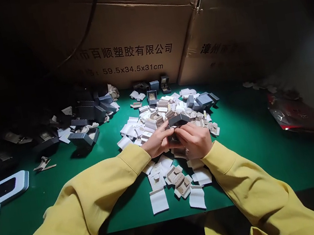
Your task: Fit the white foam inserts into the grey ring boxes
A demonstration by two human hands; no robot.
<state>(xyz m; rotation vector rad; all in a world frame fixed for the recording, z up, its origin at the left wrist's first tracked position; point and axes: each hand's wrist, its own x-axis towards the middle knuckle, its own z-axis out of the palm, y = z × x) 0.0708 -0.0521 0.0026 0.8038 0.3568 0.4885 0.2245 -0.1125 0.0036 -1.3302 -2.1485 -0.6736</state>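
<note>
Near the middle of the head view, a small dark box (178,119) with its lid raised is held between both hands. My left hand (158,140) grips its left side, fingers closed on it. On the right, my right hand (195,138) has bent fingers at the box's front opening; whatever its fingertips touch inside is hidden. Around and beneath the hands lie many white folded card pieces (129,130). Closer to the table's front edge are brownish-grey card inserts (178,180) and white cards (158,201).
Dark boxes (90,111) are heaped at the back left, with more (204,101) at right. Large cardboard cartons (135,28) stand behind the green table (250,162). A white device (2,191) with a cable lies far left, and clear-and-red plastic packaging (293,113) far right.
</note>
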